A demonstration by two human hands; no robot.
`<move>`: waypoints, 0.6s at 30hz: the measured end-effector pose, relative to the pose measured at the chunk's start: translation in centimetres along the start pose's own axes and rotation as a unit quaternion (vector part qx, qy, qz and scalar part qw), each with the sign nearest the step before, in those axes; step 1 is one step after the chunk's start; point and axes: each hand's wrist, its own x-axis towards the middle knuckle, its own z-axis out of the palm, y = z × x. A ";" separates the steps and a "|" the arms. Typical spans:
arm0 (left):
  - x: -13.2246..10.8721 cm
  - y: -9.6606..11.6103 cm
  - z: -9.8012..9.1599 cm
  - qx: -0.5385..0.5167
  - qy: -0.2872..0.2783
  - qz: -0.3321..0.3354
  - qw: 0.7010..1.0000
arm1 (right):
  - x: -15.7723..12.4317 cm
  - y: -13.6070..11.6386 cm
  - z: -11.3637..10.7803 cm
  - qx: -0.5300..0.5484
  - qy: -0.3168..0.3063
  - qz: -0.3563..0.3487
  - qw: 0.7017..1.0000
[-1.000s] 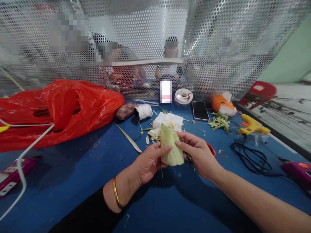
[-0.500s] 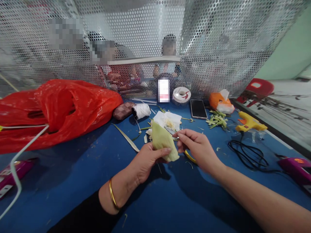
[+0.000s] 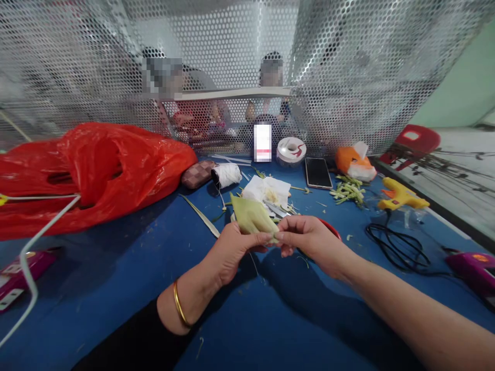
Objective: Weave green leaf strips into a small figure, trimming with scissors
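Over the tabletop (image 3: 247,324), left hand (image 3: 232,251) and right hand (image 3: 311,239) clamp fingers on a green husk (image 3: 252,215). Base looks gathered; whether tied, I can't tell.

No writing, brand or number can be read here. Seen from the middle of the view, the upright lit screen (image 3: 263,143) near 12 o'clock is blurred into blocks, with a red band low on it. At 2 o'clock, the white spool (image 3: 291,156) bears a curving red mark with no legible letters. The purple device (image 3: 469,267) between 3 and 4 o'clock carries an orange patch (image 3: 480,257), too small to make out.
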 end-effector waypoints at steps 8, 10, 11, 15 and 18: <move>0.0 0.3 -0.2 0.018 -0.004 -0.004 1.000 | 0.0 -0.1 -0.6 -0.027 -0.025 -0.008 0.999; 0.1 0.3 -0.2 0.019 -0.008 -0.002 1.000 | 0.1 0.1 -0.7 -0.013 -0.022 0.003 1.000; 0.0 0.3 -0.2 0.022 -0.008 0.000 1.000 | 0.1 0.1 -0.6 -0.004 -0.018 0.008 1.000; -0.1 0.3 0.0 0.032 -0.007 -0.004 0.999 | 0.1 0.3 -0.4 0.015 -0.008 0.018 1.000; -0.2 0.3 0.1 0.031 -0.003 -0.009 0.999 | 0.1 0.3 -0.2 0.014 -0.007 0.018 1.000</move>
